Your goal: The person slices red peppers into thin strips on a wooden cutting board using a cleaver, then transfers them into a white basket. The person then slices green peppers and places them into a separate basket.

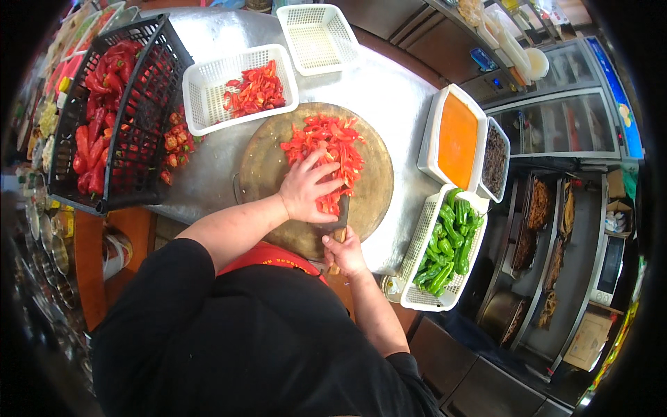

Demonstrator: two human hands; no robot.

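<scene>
A heap of cut red peppers (333,140) lies on a round wooden chopping board (372,193). My left hand (310,187) rests on the heap's near left side, its fingers spread over the pieces. The wooden handle of a kitchen knife (340,234) is gripped in my right hand (345,252) at the board's near edge. The dark, broad blade lies beside the heap, partly under my left hand; its far part is hard to make out. Beyond the board, a white plastic basket (195,99) holds more cut red pieces.
A black crate (112,151) of whole red peppers stands at the left, with pepper cores (180,140) beside it. Another white basket (318,39) stands at the back. On the right are a tub of orange liquid (458,138), a tray of dark pieces (495,159) and a basket of green peppers (443,250).
</scene>
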